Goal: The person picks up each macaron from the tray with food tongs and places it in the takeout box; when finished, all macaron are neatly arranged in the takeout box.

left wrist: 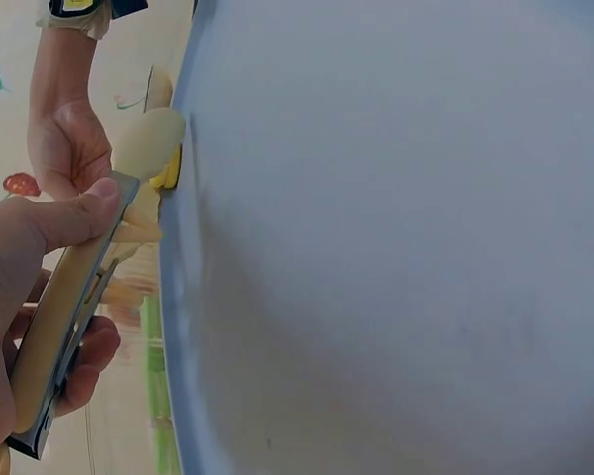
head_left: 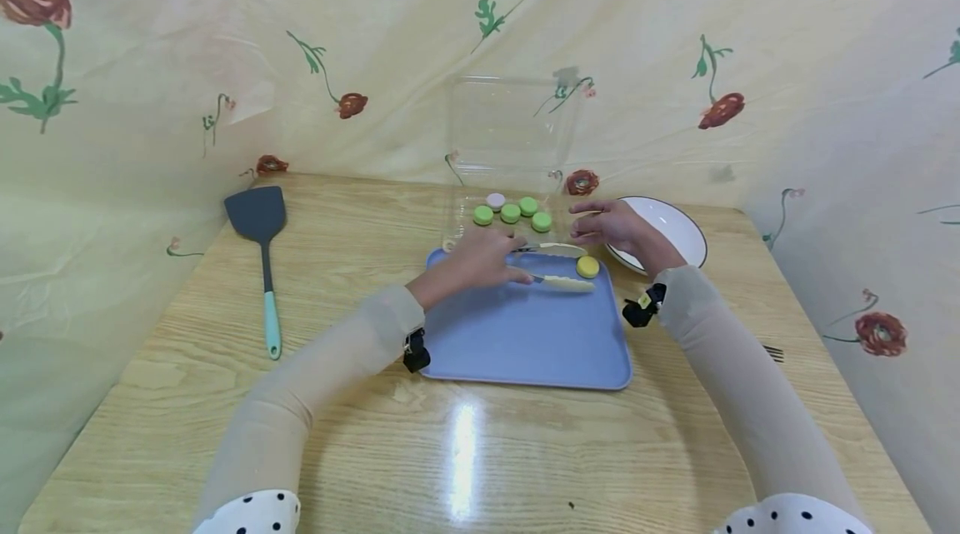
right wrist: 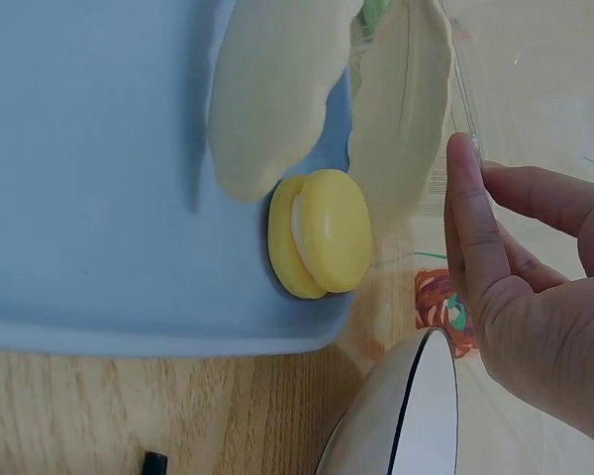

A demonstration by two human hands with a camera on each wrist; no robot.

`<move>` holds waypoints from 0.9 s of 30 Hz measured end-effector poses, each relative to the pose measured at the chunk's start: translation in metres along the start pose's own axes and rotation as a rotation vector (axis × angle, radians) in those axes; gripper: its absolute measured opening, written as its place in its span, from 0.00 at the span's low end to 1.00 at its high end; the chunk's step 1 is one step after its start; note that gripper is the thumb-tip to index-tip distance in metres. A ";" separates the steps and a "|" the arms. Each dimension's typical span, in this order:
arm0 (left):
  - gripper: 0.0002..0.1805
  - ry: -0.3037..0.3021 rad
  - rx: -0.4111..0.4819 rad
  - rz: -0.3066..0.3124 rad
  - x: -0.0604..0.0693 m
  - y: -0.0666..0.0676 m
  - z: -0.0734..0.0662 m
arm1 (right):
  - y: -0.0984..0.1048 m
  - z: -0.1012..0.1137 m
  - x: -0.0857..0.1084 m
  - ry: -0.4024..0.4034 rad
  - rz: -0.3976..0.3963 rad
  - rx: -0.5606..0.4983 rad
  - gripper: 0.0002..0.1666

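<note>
Left hand: curled round a pair of tongs with a metal body and pale cream, scalloped, leaf-shaped ends, thumb pressed along one arm of them

Tongs, long axis: running from the left hand sideways toward the person's right, almost level with the far edge of the flat blue rectangular tray, the two arms spread well apart

Yellow macaron: a round yellow macaron with a pale filling, lying flat inside the tray's far right corner; being round, it offers no long side to line up with

Macaron from left hand: to the right, straight along the line of the tongs, just at the mouth between their two ends; one end lies on its near side, the other on its far side, and whether either touches it I cannot tell

Right hand: holding nothing, fingers loosely extended beside the hinged clear plastic box; contact with the box edge cannot be made out

Nearer hand: the right, just beyond the macaron; the left is farther off, though its tongs reach all the way

Beyond the tray: in the box, small green macarons and a pale lilac one

Right of the tray: a white round bowl with a dark rim, near the macaron and partly behind the right hand
</note>
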State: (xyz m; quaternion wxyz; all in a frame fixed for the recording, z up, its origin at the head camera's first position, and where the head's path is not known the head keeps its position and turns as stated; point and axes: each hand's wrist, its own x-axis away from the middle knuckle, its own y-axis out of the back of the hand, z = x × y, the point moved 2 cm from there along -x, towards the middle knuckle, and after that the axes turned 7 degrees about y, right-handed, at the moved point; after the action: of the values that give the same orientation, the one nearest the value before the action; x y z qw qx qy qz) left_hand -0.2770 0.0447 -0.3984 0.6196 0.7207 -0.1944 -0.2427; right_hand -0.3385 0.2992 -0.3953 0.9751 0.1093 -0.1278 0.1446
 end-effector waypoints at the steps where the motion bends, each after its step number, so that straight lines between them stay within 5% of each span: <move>1: 0.38 0.004 -0.003 0.004 0.000 0.000 -0.001 | 0.000 0.000 0.000 0.000 -0.007 0.000 0.35; 27: 0.34 -0.019 0.054 0.040 -0.003 -0.004 0.003 | 0.000 0.001 0.002 -0.013 0.005 -0.003 0.35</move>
State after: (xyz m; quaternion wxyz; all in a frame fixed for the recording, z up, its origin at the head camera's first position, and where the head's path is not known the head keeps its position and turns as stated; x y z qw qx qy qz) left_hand -0.2811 0.0449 -0.4021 0.6027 0.7308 -0.2213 -0.2317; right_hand -0.3369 0.2997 -0.3932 0.9740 0.1084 -0.1348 0.1461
